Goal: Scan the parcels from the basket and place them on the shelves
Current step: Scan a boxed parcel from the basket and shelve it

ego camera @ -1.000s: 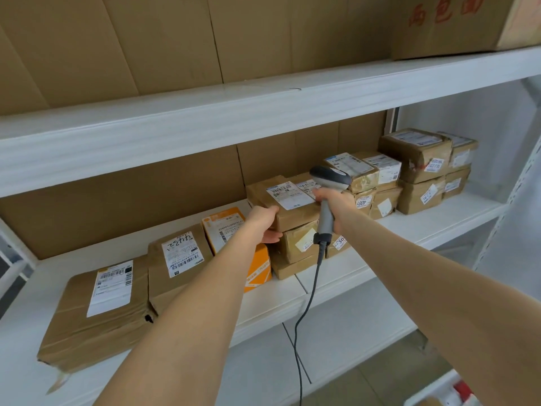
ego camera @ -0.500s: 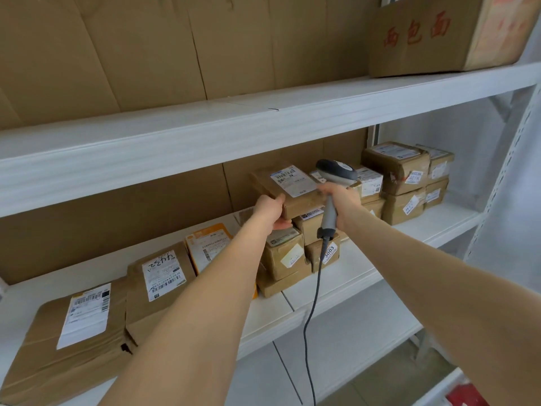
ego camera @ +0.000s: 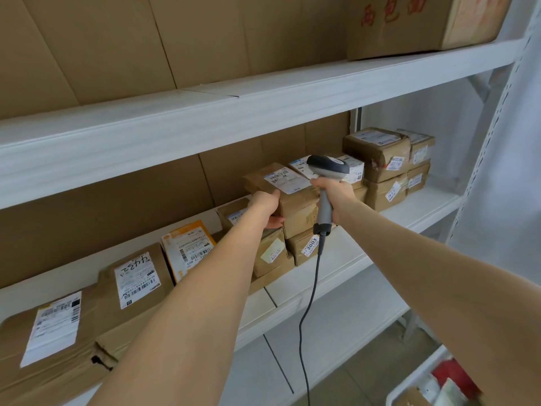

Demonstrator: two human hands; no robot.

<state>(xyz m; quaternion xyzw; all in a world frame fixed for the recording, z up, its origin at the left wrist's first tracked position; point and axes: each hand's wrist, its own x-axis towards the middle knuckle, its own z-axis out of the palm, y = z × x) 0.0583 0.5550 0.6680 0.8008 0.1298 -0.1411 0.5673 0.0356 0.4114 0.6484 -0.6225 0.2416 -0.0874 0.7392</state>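
While both arms are reaching in over the middle shelf (ego camera: 345, 260), the left hand (ego camera: 265, 205) is gripping a brown parcel (ego camera: 298, 202), fingers curled round its near left corner. The parcel is sitting atop a stack of small boxes (ego camera: 272, 254) about midway along that shelf, white label facing up; whether its weight is resting on the stack, cannot tell. The right hand (ego camera: 333, 191) is clamping the handle of a grey scanner (ego camera: 327, 167), whose head is hanging over the label's right edge. Its cable (ego camera: 310, 288) is trailing down past the shelf's front lip. Flat brown parcels (ego camera: 96, 323) and an orange parcel (ego camera: 188, 244) are lying toward the shelf's left end. More boxes (ego camera: 380, 162) are standing stacked at its right end. A white basket (ego camera: 415, 382) is showing below the shelf, far right.
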